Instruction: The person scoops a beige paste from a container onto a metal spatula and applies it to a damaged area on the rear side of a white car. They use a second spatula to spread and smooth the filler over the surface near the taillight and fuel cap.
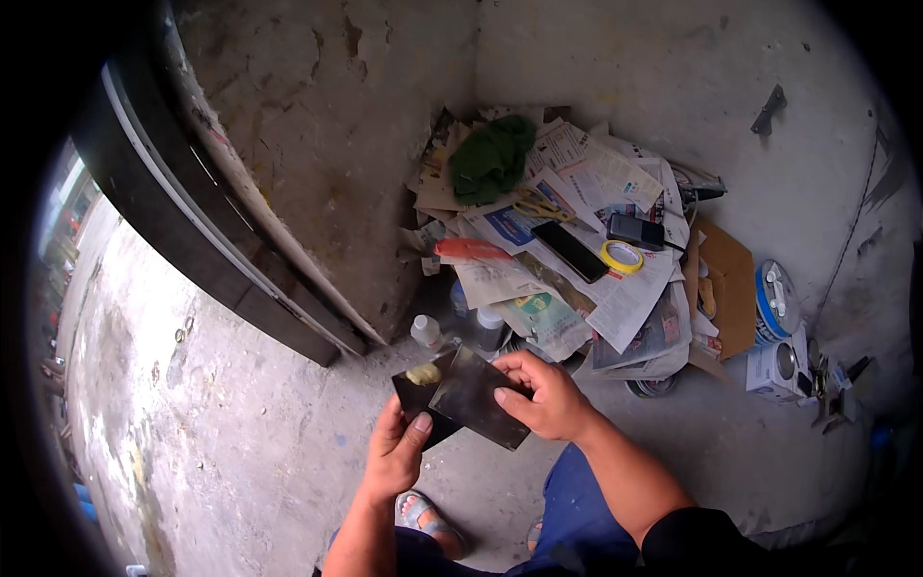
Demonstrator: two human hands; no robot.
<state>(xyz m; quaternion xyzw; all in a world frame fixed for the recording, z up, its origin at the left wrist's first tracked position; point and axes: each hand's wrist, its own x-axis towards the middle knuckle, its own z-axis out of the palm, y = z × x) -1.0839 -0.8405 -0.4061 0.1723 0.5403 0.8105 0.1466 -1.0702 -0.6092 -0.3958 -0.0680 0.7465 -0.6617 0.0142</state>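
My left hand grips a dark, square, flat plate that carries a lumpy pale yellowish blob. My right hand holds a second dark flat plate by its right side, thumb on its face. This second plate overlaps the first, close beside the blob; whether its edge touches the blob I cannot tell. Just beyond the plates stand a white bottle and a dark bottle with a pale cap.
Newspapers are piled in the corner with a green cloth, phone, dark device, yellow tape roll and orange item. Right: cardboard box, round tub, white box. Left: dark doorframe beside concrete floor.
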